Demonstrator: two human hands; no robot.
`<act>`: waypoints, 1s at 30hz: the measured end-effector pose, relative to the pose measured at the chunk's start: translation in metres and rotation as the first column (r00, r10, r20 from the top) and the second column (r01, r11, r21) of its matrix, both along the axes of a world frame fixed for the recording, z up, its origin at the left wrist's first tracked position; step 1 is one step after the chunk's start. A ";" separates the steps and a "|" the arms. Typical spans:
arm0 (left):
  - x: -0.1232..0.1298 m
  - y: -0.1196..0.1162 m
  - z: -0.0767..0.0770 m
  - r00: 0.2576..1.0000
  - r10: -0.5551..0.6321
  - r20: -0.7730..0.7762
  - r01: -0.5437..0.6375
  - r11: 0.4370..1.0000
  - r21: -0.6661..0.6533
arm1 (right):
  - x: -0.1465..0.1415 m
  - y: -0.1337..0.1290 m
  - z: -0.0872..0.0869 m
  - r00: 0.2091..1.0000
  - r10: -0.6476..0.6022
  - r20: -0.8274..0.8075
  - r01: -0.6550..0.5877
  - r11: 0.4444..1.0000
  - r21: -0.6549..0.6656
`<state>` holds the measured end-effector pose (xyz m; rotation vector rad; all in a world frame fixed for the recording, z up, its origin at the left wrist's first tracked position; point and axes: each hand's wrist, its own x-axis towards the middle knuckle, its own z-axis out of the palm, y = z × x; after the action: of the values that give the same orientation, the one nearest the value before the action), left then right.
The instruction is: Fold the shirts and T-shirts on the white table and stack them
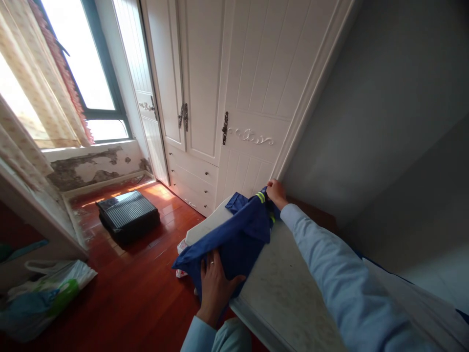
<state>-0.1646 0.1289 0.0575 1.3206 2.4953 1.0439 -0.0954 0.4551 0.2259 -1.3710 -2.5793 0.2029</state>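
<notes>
A dark blue work garment (234, 239) with yellow-green reflective stripes lies spread over a pale, marble-like tabletop (289, 278). Its near left corner hangs past the table's edge. My left hand (215, 283), a ring on one finger, rests flat on the near part of the cloth with its thumb out to the side. At the far end, beside the stripes, my right hand (276, 194) pinches the garment's edge between closed fingers. A folded blue part of the cloth (236, 202) lies to the left of the stripes.
A white wardrobe (252, 73) stands behind the table, a grey wall (384, 98) to the right. On the red wooden floor (146, 298) are a black ribbed suitcase (128, 215) and a filled plastic bag (44, 298). A curtain (40, 78) hangs by the window.
</notes>
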 end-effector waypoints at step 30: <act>0.013 0.001 0.009 0.997 0.013 -0.077 -0.014 1.000 -0.003 | 0.023 -0.110 0.008 0.813 0.559 -0.161 -0.576 0.813 -0.088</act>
<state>-0.1521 0.1304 0.0663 1.3700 2.5634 1.0093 -0.0724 0.3451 0.2342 -0.5394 -2.8275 0.5455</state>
